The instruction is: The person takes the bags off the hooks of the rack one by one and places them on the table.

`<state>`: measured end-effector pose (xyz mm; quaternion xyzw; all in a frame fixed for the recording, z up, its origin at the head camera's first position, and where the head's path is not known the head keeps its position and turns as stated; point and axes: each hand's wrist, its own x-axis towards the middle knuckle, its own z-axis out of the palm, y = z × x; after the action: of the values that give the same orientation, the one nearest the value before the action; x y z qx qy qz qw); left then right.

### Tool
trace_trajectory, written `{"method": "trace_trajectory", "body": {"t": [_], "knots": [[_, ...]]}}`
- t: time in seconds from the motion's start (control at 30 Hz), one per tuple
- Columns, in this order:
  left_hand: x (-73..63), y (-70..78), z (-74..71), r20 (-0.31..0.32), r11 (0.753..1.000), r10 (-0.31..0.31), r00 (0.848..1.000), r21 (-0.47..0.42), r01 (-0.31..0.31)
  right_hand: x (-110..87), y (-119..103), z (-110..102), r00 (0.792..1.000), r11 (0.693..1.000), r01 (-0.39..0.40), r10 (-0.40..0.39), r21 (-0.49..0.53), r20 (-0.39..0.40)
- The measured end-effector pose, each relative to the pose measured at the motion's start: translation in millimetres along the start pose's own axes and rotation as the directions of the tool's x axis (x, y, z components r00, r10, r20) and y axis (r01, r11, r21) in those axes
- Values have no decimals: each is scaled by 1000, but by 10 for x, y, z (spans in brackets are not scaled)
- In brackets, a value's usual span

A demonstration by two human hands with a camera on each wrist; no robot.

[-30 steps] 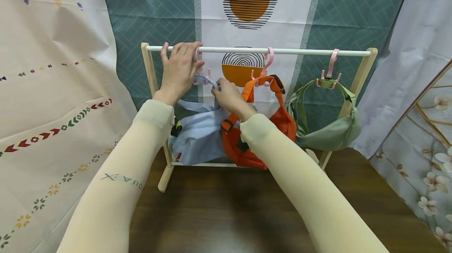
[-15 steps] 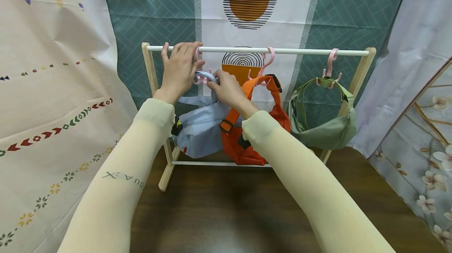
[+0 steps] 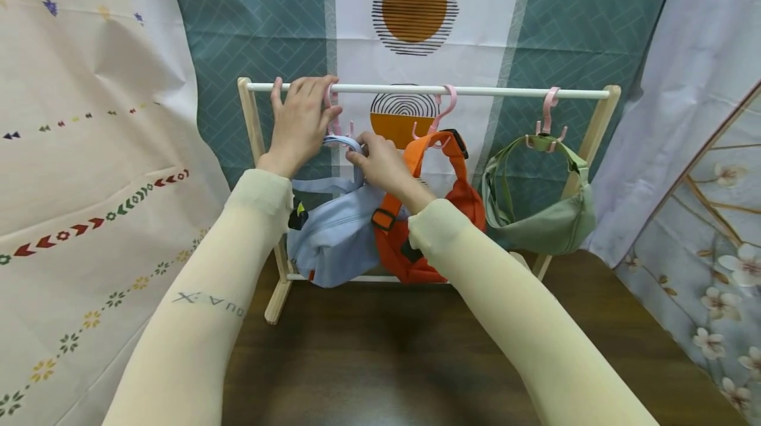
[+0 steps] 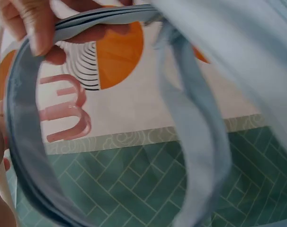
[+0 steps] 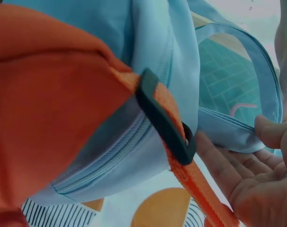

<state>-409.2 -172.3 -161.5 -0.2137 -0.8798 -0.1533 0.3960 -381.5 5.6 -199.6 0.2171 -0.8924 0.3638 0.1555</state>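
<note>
My right hand (image 3: 383,163) pinches the strap (image 4: 27,123) of a light blue bag (image 3: 335,231) between thumb and fingers. The bag hangs below, tilted, near the left end of the rack. In the left wrist view, the looped strap frames the prongs of a pink hook (image 4: 67,111) behind it. My left hand (image 3: 300,119) is at the white rail (image 3: 392,89), fingers over the top, thumb against that hook's upper part. Close to my right wrist, an orange bag (image 3: 410,254) hangs from a second pink hook (image 3: 446,109); its strap buckle (image 5: 165,118) crosses the blue bag in the right wrist view.
To the right, a green bag (image 3: 547,228) hangs on a third pink hook (image 3: 548,115). The rack's wooden legs (image 3: 277,300) stand on a dark brown tabletop (image 3: 357,353). Patterned cloths (image 3: 255,16) hang behind and at both sides.
My right hand raised the blue strap and bag slightly, then lowered them again. The left hand has kept its place on the rail. The whole head view has shifted a little.
</note>
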Motion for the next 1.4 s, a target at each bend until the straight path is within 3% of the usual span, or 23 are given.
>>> {"method": "trace_trajectory", "body": {"t": [0.6,0.87,1.0,1.13,1.23,1.4], "knots": [[-16,-10,-78,68,999,22,997,48,-25,-128,73,87,999,998,15,-17,62,28],[-47,-24,-109,140,1000,16,990,23,-20,-155,97,130,999,994,-3,-1,107,38],[-89,-33,-74,126,1000,7,992,3,-8,-162,127,132,1000,995,1,-3,97,26],[-178,-48,-51,77,998,-18,997,-54,22,-160,156,130,1000,996,1,-2,90,4],[-307,-61,-64,33,988,-49,998,-148,53,-158,164,133,1000,994,-2,2,110,4],[-615,-62,-100,-11,924,-98,995,-372,87,-161,159,126,1000,989,-20,19,147,11]]}}
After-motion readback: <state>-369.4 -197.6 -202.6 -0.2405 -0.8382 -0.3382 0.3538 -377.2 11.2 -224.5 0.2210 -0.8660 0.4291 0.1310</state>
